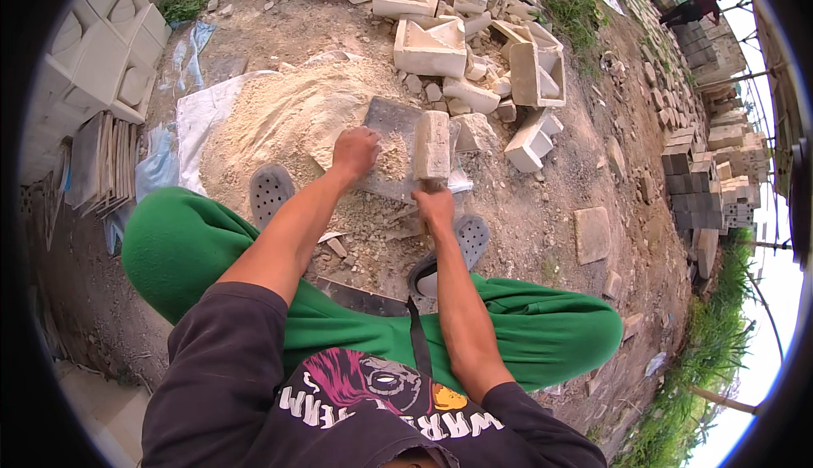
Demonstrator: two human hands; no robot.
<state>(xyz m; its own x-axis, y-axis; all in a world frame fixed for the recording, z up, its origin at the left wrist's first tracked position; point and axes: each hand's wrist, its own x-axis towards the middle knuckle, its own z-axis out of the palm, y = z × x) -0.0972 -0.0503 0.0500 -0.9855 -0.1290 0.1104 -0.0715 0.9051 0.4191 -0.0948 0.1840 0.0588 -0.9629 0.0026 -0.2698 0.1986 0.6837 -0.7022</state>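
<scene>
Because the mallet [433, 148] has a thick, dusty head on what looks like a short handle, the right hand [434, 205] grips it close underneath, fingers clamped round the handle; so near a hold likely makes the weight easier to steer. The head lies over the right part of a dark plate [391, 115], pointing away from the body, though whether it touches the plate or hangs just above cannot be told from this angle. The left hand [356, 153] is at the plate's left side, beside a patch of pale crumbs [392, 161], its fingers curled close together; whether they pinch anything is hidden. That spot seems chosen to reach the crumbs while leaving the fingers apart from the mallet. The plate probably serves as a hard, flat bed on the rough ground, and the white sheet [196, 121] showing at the edge of the powder heap [275, 116] presumably separates it from the soil. Broken blocks [429, 49] are piled beyond the plate, apparently within a forward stretch. Both knees are spread wide, with one grey clog [271, 194] left of the plate and the other [472, 242] near its right, which leaves room for both arms between them.
</scene>
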